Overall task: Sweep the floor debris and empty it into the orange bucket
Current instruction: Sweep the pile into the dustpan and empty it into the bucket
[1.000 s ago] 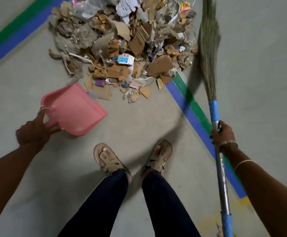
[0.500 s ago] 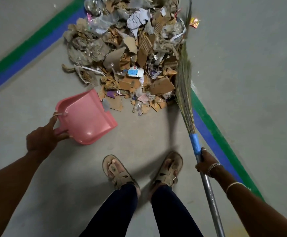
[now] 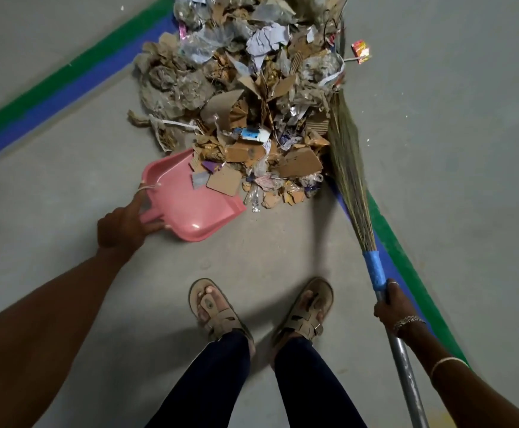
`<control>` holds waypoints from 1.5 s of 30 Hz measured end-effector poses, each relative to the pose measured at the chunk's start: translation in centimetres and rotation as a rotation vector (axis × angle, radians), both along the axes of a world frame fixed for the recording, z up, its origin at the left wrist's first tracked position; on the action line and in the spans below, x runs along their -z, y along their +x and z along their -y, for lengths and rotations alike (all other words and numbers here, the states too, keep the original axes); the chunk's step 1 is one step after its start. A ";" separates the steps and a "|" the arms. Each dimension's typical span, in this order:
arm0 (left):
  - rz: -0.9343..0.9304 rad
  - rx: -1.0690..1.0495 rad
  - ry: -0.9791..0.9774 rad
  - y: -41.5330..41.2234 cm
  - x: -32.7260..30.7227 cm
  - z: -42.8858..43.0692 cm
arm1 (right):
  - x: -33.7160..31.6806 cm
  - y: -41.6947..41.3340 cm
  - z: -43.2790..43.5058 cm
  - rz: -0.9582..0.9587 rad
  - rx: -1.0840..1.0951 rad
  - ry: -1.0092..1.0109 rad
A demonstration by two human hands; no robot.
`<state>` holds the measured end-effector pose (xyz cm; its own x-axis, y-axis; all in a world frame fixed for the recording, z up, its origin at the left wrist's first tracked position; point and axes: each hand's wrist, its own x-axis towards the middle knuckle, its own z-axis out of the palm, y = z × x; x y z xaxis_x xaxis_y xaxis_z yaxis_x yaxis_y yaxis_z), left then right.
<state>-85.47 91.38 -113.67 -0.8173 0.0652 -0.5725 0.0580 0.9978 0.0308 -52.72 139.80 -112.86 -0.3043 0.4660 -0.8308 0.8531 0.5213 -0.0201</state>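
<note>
Left hand (image 3: 122, 225) curled round the short handle of a pink dustpan (image 3: 187, 208), one finger stretched up toward its back rim. Right hand (image 3: 389, 307), with ring and bracelet, clamped on the broom (image 3: 349, 168) where blue tape meets metal pole. Hands well apart, one at each side. Dustpan on the floor (image 3: 66, 211), open edge pushed into the near left of the debris (image 3: 252, 112), a few card scraps lying on its lip. Bristles laid against the right flank of the pile. Debris heaped straight ahead: torn cardboard, crumpled paper, dusty plastic film. Red wrapper (image 3: 360, 50) loose just right of the heap. Green and blue stripes (image 3: 51, 97) on grey concrete, to left and right. Sandals (image 3: 218, 310) below, feet side by side.
</note>
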 end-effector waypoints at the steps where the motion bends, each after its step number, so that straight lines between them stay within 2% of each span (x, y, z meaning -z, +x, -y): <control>1: -0.003 -0.004 0.016 0.0 0.6 -0.7 | -0.1 -0.1 0.0 0.004 -0.049 -0.012; 6: -0.004 -0.009 0.045 0.3 2.7 -4.1 | -0.2 -0.7 0.5 0.079 -0.259 -0.093; 18: -0.083 -0.024 0.037 0.2 3.2 -7.5 | -2.3 0.3 4.7 0.107 -0.325 -0.220; 21: -0.081 -0.014 0.040 0.2 2.9 -7.7 | -3.7 1.3 4.4 -0.003 -0.282 -0.166; 24: -0.061 -0.022 0.007 0.5 2.0 -8.3 | -6.0 2.5 3.4 -0.114 -0.201 -0.031; 32: -0.073 -0.010 0.018 1.4 0.7 -9.5 | -11.5 4.1 -0.8 -0.177 -0.003 0.307; 37: -0.049 -0.059 0.025 1.3 -0.2 -10.0 | -11.5 3.3 -6.1 -0.188 -0.094 0.372; 41: -0.032 -0.063 0.020 1.3 0.1 -9.9 | -9.8 0.6 -9.2 -0.194 -0.158 0.306; 45: -0.035 -0.064 0.016 1.1 0.7 -9.6 | -6.7 -2.3 -8.6 -0.183 -0.187 0.126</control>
<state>-84.37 100.98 -114.33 -0.8396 0.0214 -0.5427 -0.0041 0.9990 0.0456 -55.05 148.43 -106.14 -0.5340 0.4839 -0.6933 0.7301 0.6774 -0.0895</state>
